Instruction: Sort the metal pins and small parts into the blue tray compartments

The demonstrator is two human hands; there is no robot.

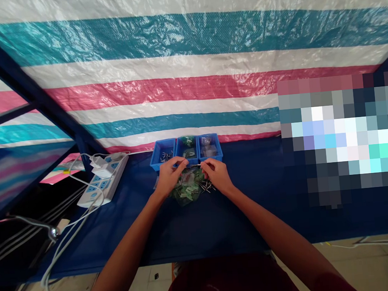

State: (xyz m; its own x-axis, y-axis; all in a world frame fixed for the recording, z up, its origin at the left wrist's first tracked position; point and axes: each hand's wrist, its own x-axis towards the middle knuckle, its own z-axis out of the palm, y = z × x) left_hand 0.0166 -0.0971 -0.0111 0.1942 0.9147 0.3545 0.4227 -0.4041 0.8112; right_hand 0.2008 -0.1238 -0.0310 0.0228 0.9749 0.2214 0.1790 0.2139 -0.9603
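Note:
Over the pile, my left hand (pixel 170 175) and my right hand (pixel 217 173) face each other with thumb and forefinger pinched. A thin silvery pin-like piece (pixel 194 165) spans the gap between their fingertips; its exact kind is too small to tell. Beneath lie clear plastic bags with green parts (pixel 186 190). Loose thin metal pins (pixel 208 186) are scattered beside them, under my right hand. Just beyond stand three blue bins: the left bin (pixel 153 160) has small metal pins, the middle bin (pixel 178 153) green bagged parts, the right bin (pixel 219 148) clear bags with greyish contents.
A white power strip (pixel 115 182) with plugged-in adapters (pixel 101 168) and trailing white cables (pixel 59 252) lies to the left on the dark blue table (pixel 255 221). Behind hangs a striped plastic sheet (pixel 175 88). A pixelated patch covers the right side.

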